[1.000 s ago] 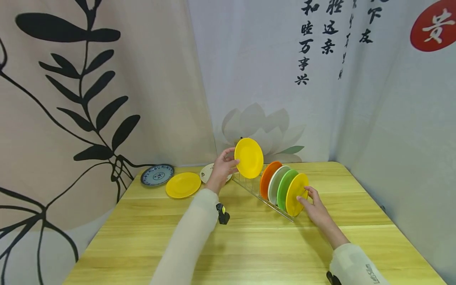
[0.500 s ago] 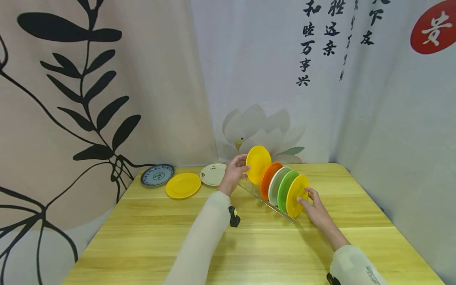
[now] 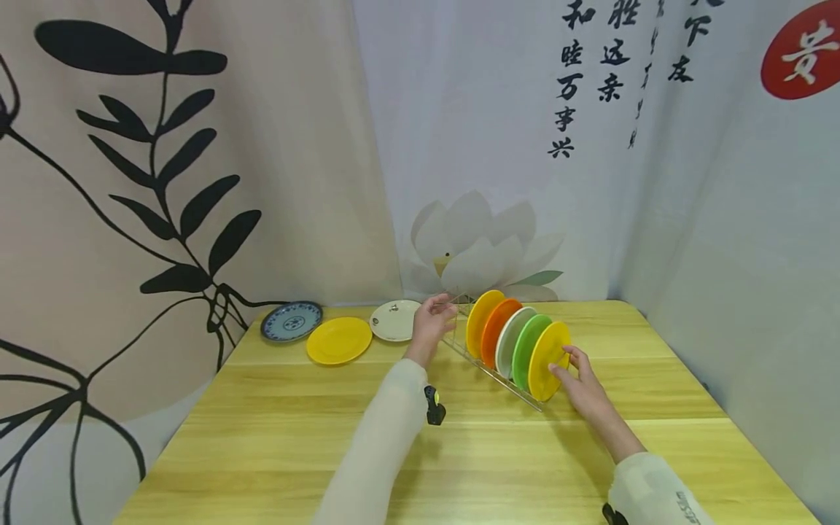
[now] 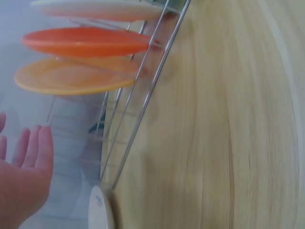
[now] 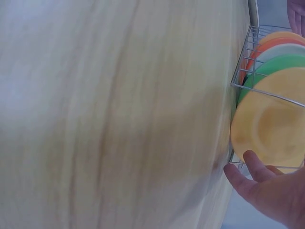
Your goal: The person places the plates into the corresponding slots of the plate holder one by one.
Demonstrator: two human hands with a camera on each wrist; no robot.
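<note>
Right of centre in the head frame, I have five plates point(image 3: 509, 343) on edge in the wire rack point(image 3: 518, 393), left hand point(image 3: 433, 326) released beside the rear yellow plate point(image 3: 477, 326), right hand's point(image 3: 584, 385) fingers at the front yellow one point(image 3: 547, 362), can't tell if gripping.

Black leafy stems point(image 3: 208, 203) pattern a beige cloth point(image 3: 302, 146) beyond the yellowish wooden tabletop point(image 3: 275, 437)'s left edge; a pale grey cloth point(image 3: 459, 109) with white lotus point(image 3: 472, 244), black characters point(image 3: 569, 87) and red oval point(image 3: 781, 76) hangs behind its far edge.
</note>
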